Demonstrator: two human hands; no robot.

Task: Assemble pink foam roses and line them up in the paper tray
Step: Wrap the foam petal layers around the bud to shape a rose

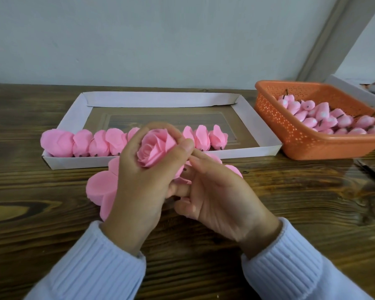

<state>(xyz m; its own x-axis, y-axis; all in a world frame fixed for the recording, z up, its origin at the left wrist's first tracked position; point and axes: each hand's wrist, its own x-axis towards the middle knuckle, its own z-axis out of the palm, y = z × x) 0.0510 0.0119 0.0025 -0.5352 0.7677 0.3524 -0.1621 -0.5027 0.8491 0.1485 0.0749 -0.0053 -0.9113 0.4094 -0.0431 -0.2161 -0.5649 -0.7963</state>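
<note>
My left hand (139, 185) grips a pink foam rose (155, 149) from the left, fingers curled around its outer petals. My right hand (217, 191) is under and beside the rose, its thumb and fingers pinching the petals at the rose's right side. A stack of pink foam petal sheets (100, 189) lies on the table below my hands, partly hidden by them. Behind, a white paper tray (243, 118) holds a row of several finished pink roses (82, 142) along its near wall.
An orange perforated plastic basket (294, 139) at the right holds several pink rose buds (325, 120) with dark stems. A dark thin tool (370, 172) lies on the wooden table (204, 267) near the right edge. A white box edge (355, 87) shows at the far right.
</note>
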